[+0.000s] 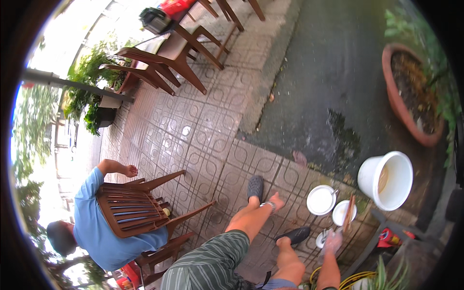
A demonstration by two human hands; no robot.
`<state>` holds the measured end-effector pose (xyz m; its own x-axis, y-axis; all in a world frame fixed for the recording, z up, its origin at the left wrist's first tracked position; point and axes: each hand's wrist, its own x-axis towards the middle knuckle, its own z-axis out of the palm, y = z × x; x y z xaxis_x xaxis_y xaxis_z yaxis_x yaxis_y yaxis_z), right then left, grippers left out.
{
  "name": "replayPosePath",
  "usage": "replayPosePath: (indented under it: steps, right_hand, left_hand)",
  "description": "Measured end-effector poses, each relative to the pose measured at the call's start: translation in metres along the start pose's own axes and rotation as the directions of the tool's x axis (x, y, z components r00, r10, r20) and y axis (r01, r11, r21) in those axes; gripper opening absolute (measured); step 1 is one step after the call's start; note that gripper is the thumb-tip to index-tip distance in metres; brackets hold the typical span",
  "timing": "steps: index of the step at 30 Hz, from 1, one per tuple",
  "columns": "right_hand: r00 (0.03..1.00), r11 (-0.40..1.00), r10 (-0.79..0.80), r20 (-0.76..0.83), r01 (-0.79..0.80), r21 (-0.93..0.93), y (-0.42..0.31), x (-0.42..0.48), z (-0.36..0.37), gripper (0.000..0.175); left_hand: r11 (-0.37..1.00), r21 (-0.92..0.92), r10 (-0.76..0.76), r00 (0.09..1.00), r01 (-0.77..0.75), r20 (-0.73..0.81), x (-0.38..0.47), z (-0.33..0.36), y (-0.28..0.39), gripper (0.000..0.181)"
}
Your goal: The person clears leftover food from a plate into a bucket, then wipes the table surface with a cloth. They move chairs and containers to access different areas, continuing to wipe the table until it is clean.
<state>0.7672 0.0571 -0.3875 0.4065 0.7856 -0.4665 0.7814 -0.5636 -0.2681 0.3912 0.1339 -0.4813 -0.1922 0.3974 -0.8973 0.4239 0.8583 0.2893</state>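
Note:
My right hand (331,241), in a clear plastic glove, grips a bundle of brown chopsticks (349,213). The sticks pass over a small white bowl (340,214) on the tiled floor. Partly behind that hand lies a smaller white dish (320,240) with what look like metal spoons in it. A larger white bowl or plate (321,200) sits farther up, a utensil handle at its rim. My left hand (277,201), with a metal-banded watch on the wrist, is bare and holds nothing; it hangs above the tiles, away from the dishes.
A white bucket (368,174) with cloudy liquid stands beyond the dishes, near a terracotta planter (389,87). Wet dark ground (308,90) borders the patterned tiles. At left, a person in a blue shirt (90,221) sits on a brown plastic chair (123,210). More chairs (177,54) stand above.

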Motion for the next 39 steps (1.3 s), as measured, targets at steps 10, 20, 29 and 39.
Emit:
replayPosePath:
  steps: [10, 20, 29, 39]
  right_hand:
    - [0.931, 0.928, -0.035, 0.363, -0.104, 0.358, -0.101, 0.008, -0.051, 0.027]
    - [0.955, 0.944, -0.137, 0.263, 0.046, 0.328, -0.386, -0.066, -0.217, 0.03]
    - [0.625, 0.143, -0.406, 0.666, 0.764, -0.629, -0.39, 0.007, -0.207, 0.025]
    - [0.734, 0.504, -0.629, 0.257, 0.636, -0.584, -0.528, 0.076, -0.208, 0.022]
  left_hand:
    - [0.992, -0.12, 0.003, 0.978, -0.028, -0.209, -0.085, -0.215, 0.048, 0.088]
    - [0.933, -0.356, -0.079, 0.995, 0.054, -0.056, -0.159, -0.316, 0.042, 0.086]
    - [0.673, -0.739, -0.143, 0.98, -0.008, -0.14, -0.138, -0.44, 0.015, 0.088]
    - [0.752, -0.653, -0.144, 0.945, -0.088, -0.294, -0.153, -0.605, 0.057, 0.072]
